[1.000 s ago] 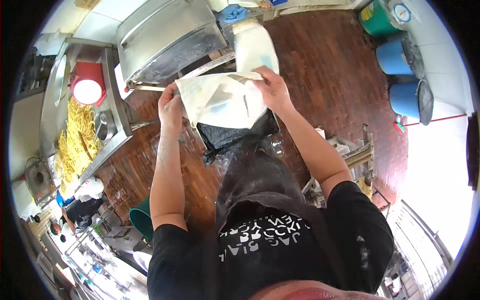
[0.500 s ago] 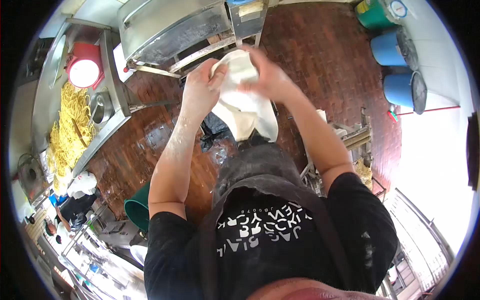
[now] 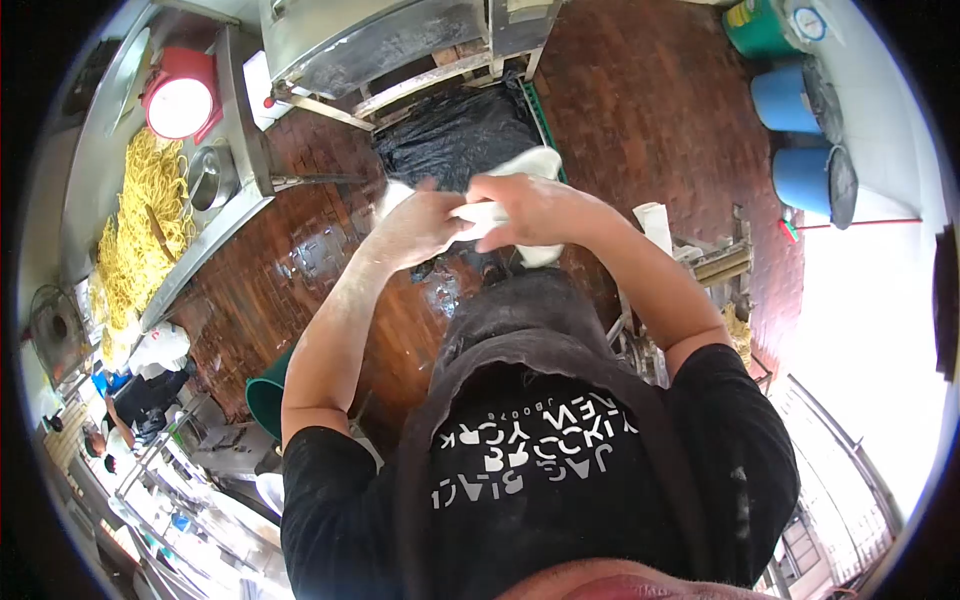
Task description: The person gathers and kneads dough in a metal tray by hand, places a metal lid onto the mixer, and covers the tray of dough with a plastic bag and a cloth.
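Observation:
A pale, floury sheet of dough is bunched between my hands, in front of my apron. My left hand is closed on its left part, and some white dough shows beyond those fingers. From the other side my right hand grips the narrow gathered middle, its thumb and fingers pinching. Loose folds hang above and below the right hand. Beneath the hands, black plastic sheeting lies low down, with a green edge along its right side.
On the left metal counter are a heap of yellow noodles, a steel pot and a red container. A metal machine stands ahead. Blue bins line the right wall. A green bin stands behind left.
The dough sheet was spread out and hanging between the hands; now it is gathered into a narrow bunch. Both hands have come lower, and more black plastic shows.

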A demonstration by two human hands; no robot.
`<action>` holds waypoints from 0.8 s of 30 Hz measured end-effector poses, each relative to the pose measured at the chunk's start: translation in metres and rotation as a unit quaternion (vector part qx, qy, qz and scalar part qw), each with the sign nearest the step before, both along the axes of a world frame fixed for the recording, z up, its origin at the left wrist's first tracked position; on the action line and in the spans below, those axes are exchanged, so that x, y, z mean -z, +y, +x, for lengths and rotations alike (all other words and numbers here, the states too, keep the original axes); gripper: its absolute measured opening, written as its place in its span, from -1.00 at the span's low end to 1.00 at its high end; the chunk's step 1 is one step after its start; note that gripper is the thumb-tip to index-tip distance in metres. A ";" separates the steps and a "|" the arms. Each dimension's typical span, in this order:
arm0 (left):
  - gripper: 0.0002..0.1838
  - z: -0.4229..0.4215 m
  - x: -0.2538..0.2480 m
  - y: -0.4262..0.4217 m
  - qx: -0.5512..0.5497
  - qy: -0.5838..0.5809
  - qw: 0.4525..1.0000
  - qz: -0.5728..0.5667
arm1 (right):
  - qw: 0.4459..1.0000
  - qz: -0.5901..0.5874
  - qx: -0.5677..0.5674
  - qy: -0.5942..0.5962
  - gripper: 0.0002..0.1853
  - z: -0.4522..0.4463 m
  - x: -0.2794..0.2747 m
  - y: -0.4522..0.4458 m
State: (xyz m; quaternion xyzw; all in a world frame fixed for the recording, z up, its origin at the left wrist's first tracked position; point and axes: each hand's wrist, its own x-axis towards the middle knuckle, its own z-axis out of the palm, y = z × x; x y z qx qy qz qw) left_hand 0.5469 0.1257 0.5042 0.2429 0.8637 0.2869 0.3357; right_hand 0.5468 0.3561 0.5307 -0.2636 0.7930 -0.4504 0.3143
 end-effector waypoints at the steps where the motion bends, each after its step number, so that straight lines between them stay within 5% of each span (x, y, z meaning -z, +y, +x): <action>1: -0.74 -0.001 -0.001 -0.011 -0.047 -0.071 0.996 0.022 | 0.998 0.040 0.010 0.038 -0.69 0.005 0.014 0.009; 6: -0.63 0.040 -0.004 -0.060 -0.131 -0.226 0.964 0.054 | 0.928 0.297 0.156 0.162 -0.87 0.050 0.193 0.098; 9: -0.58 0.062 0.050 -0.101 -0.102 -0.170 0.980 -0.021 | 0.909 0.257 0.200 0.261 -0.86 0.047 0.226 0.147; 14: -0.67 0.055 0.308 -0.232 0.151 0.027 0.931 -0.332 | 0.850 0.393 0.149 0.317 -0.89 -0.019 0.260 0.127; 16: -0.71 0.027 0.383 -0.272 0.032 0.116 0.932 -0.342 | 0.805 0.498 0.110 0.303 -0.84 -0.067 0.312 0.125; 18: -0.72 -0.010 0.371 -0.256 -0.290 0.123 0.925 -0.210 | 0.784 0.499 0.140 0.341 -0.83 -0.111 0.347 0.131; 20: -0.71 -0.047 0.412 -0.274 -0.185 0.205 0.923 -0.268 | 0.783 0.460 0.217 0.358 -0.84 -0.159 0.375 0.136; 22: -0.70 -0.061 0.337 -0.219 -0.332 0.141 0.904 -0.230 | 0.790 0.321 0.237 0.466 -0.86 -0.177 0.376 0.147; 24: -0.70 -0.048 0.343 -0.220 -0.326 0.123 0.904 -0.247 | 0.800 0.278 0.204 0.492 -0.85 -0.176 0.372 0.154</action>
